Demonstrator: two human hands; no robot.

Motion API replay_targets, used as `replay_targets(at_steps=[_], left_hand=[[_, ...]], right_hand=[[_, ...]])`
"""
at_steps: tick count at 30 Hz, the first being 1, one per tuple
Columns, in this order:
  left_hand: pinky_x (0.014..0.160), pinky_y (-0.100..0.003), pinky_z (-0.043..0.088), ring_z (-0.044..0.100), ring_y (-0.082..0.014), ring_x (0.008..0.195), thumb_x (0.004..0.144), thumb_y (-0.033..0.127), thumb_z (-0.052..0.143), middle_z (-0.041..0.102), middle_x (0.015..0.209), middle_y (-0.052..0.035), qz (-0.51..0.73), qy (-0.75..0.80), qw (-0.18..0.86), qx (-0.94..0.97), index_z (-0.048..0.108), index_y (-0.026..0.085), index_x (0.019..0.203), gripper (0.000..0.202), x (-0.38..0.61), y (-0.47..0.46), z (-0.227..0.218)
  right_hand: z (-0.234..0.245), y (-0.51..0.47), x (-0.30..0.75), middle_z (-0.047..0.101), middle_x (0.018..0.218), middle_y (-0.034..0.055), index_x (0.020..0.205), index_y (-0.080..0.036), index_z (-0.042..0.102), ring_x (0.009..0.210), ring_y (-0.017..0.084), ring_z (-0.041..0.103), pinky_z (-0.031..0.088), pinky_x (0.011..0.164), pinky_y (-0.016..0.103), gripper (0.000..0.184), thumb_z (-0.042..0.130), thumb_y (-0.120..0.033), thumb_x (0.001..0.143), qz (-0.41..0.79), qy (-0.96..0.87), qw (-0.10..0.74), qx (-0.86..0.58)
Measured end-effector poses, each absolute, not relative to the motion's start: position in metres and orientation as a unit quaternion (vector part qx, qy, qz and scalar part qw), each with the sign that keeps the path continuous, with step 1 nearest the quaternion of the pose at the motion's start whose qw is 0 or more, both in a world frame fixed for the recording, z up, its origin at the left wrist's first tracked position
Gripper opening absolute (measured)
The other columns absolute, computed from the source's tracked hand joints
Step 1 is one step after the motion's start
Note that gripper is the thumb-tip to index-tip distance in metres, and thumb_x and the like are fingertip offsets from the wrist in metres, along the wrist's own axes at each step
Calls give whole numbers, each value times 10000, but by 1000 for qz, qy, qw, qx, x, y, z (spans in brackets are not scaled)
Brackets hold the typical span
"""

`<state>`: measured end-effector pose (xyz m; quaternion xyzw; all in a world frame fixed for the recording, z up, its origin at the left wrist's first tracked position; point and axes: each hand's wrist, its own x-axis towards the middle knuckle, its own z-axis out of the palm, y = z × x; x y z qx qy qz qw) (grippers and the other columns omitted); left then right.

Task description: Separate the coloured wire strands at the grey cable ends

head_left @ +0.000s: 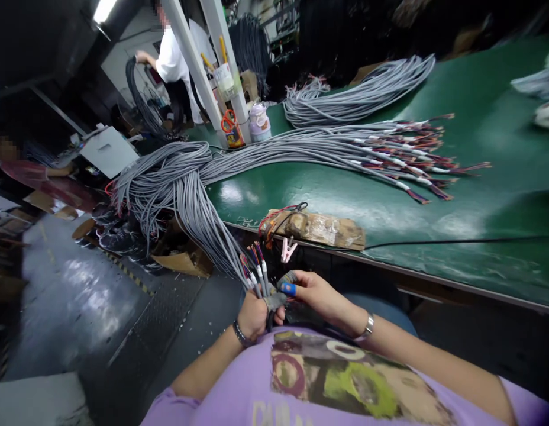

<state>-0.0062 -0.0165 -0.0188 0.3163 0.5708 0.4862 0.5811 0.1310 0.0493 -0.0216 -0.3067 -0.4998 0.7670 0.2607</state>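
Observation:
My left hand is closed around several grey cables, whose white-banded ends and thin coloured wires point up above the fist. Wrapping covers some of its fingertips. Right beside it, my right hand has thumb and fingers pinched together, with blue tape around the thumb. Whatever the pinch holds is too small and hidden to name. From the left hand the cables run up to a large grey cable bundle hanging over the table edge. A pink clip stands just above my hands at the table edge.
On the green table lie stripped cable ends, a coiled cable bundle and a taped wooden board with a black cord. A post holds tools beside a lilac bottle. A person handles dark cable behind.

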Motion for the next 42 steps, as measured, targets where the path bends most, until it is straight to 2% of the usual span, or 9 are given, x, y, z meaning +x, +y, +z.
replay_targets(at_steps=[5,11,15,18,22,26,31,37,42], left_hand=[[338,-198,349,435,-76,302,642,460,697,529,384,0,498,580,561,318,543,136,516,380,-6,-13,-19],[309,-188,307,419,-75,279,616,413,720,512,366,17,487,567,585,314,519,147,520,348,-7,-14,-16],[299,-187,307,406,-72,264,597,354,720,510,360,18,476,558,599,322,509,148,497,311,-9,-15,-14],[301,-185,310,398,-64,263,600,326,699,500,356,13,463,559,600,338,513,139,454,302,-8,-14,-10],[301,-187,310,394,-65,265,614,353,693,485,346,9,448,565,596,353,532,128,442,325,-5,-13,-7],[293,-186,303,388,-66,259,602,406,712,482,339,13,445,571,594,350,515,135,451,368,-4,-12,-7],[291,-180,298,390,-66,255,607,437,716,481,336,17,426,558,613,361,501,134,460,400,-12,-11,-9],[284,-188,288,379,-70,245,625,406,702,475,327,13,416,559,616,368,510,130,460,374,-12,-7,-10],[286,-179,295,378,-63,250,618,377,710,477,329,18,407,555,622,373,517,129,463,351,-8,-6,-7]], right_hand=[[-25,46,129,569,575,-19,687,-169,545,507,97,463,345,485,237,368,706,-494,623,756,-470,288,-354],[-24,59,136,451,509,-68,630,-179,519,456,56,385,362,474,209,289,734,-371,619,790,-339,354,-367],[-16,65,143,614,780,12,795,-178,603,606,91,532,450,567,237,272,714,-387,661,828,-337,308,-327],[-9,64,142,642,892,49,846,-165,617,669,106,563,449,586,236,292,726,-360,657,824,-396,261,-309],[-5,59,132,655,793,27,861,-148,616,660,107,559,414,572,215,328,762,-285,601,795,-454,269,-299],[-11,59,125,621,627,-18,764,-144,606,556,91,524,395,542,218,318,789,-242,523,783,-427,313,-326],[-20,73,137,601,635,-39,749,-184,602,550,81,524,446,577,230,332,804,-271,501,774,-314,405,-373],[-11,67,144,655,781,32,796,-155,652,657,112,562,438,594,235,315,751,-392,615,817,-435,232,-300],[-20,65,130,537,535,-46,599,-143,591,495,64,431,351,499,211,283,776,-355,566,764,-467,297,-331]])
